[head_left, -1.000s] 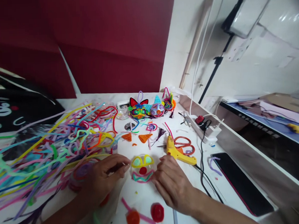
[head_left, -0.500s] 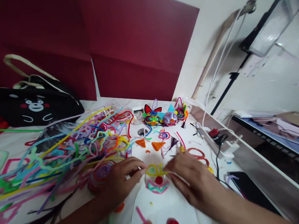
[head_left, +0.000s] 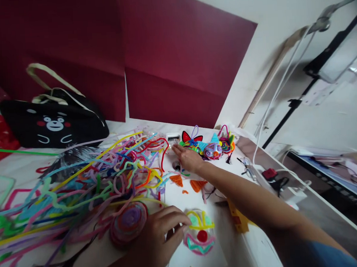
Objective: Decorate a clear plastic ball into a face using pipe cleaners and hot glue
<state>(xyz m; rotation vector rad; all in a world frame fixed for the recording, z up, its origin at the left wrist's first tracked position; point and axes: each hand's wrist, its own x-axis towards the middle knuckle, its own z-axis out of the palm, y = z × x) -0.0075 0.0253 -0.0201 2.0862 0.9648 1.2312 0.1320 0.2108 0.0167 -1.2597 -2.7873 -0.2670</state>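
A small clown face [head_left: 201, 248] lies on the white sheet, with yellow pipe-cleaner loops [head_left: 198, 227], a red round nose and a pink-and-turquoise zigzag mouth. My left hand [head_left: 162, 234] pinches its upper left edge between thumb and fingers. Far forward, my right hand [head_left: 188, 157] reaches with fingers stretched out to a clear plastic piece [head_left: 172, 145]. Its fingertips appear to touch that piece; the exact contact is unclear. Just right of this hand stand colourful decorated heads [head_left: 213, 151], one partly hidden behind it. Orange triangles [head_left: 176, 180] lie between my hands.
Tangled pipe cleaners [head_left: 103, 181] cover the left side, with a coiled multicoloured disc [head_left: 129, 221] near my left hand. A black bag [head_left: 54, 124] stands behind. To the right are a yellow-handled tool [head_left: 240, 222], eyeglasses [head_left: 249, 169] and a power strip with cables [head_left: 295, 195].
My right hand has left the clown face and moved forward to the clear plastic piece at the back. My left hand stays at the face's left edge. The view has shifted.
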